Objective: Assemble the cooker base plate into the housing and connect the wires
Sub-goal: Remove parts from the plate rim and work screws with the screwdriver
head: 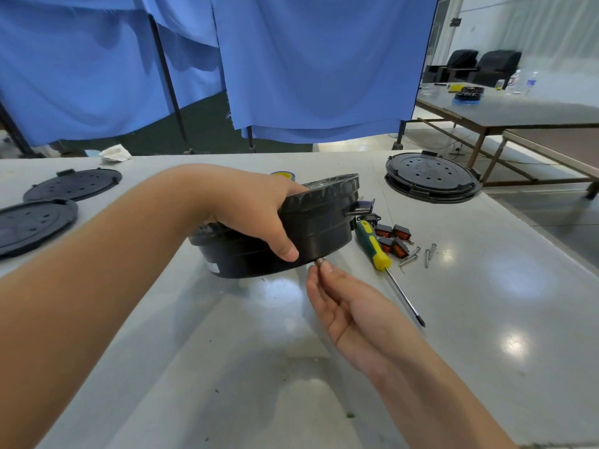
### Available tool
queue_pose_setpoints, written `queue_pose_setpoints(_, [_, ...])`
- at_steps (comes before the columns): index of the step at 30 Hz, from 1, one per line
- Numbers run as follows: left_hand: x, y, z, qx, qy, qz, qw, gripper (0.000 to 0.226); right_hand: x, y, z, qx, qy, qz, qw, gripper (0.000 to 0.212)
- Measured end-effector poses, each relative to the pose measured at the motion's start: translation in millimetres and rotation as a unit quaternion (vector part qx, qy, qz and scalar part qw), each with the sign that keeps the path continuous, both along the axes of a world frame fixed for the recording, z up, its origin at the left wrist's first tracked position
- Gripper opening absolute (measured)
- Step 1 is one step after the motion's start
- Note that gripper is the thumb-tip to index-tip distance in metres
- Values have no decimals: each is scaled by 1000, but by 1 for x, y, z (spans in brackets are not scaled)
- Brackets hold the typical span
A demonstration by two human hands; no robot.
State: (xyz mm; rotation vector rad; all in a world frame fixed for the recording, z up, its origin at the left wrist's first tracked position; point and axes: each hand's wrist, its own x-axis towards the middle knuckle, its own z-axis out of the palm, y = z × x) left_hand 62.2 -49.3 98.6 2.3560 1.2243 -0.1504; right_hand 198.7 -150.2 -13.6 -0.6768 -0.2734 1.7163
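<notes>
L hand [256, 222] wraps over the top edge of the black cooker housing [311, 231], thumb down the near wall, fingers over the rim, tipping it so the far side lifts off the table [470, 319] and the near-left edge stays down; prob. done to open up the underside/lower rim for the other hand. R hand [343, 303] sits just below the raised edge, palm up, fingertips pinching a small metal piece [320, 262] against the housing's bottom edge; looks like a wire terminal or screw, too small to say which. Base plate w/ foil-like surface seems to sit in the housing top, partly hidden by the L hand. Just right of the housing: green/yellow screwdriver [372, 246] lying w/ tip toward the person, red-black switches [393, 239], loose screws [418, 254], all w/in easy reach for the fastening step. Further out: spare perforated black plates at left [48, 205] and a stacked pair far right [432, 176]. Blue curtain [308, 59] behind.
</notes>
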Motion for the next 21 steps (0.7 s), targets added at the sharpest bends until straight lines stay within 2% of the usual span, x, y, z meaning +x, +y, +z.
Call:
queue_pose_setpoints(8, [-9,3,1,-11,-58,27,998,42,-3,5,5,25,-20,-23,999,15])
queue_pose_setpoints(14, [-16,3,2,-35,-108,27,993,33,-7,10,9,28,-38,-36,998,13])
queue_pose_setpoints(18, [-15,2,-1,-22,-96,23,995,39,-9,10,8,16,-39,-33,999,35])
queue_pose_setpoints(21, [-14,3,-3,-21,-94,26,995,48,-9,10,5,9,-35,-34,999,33])
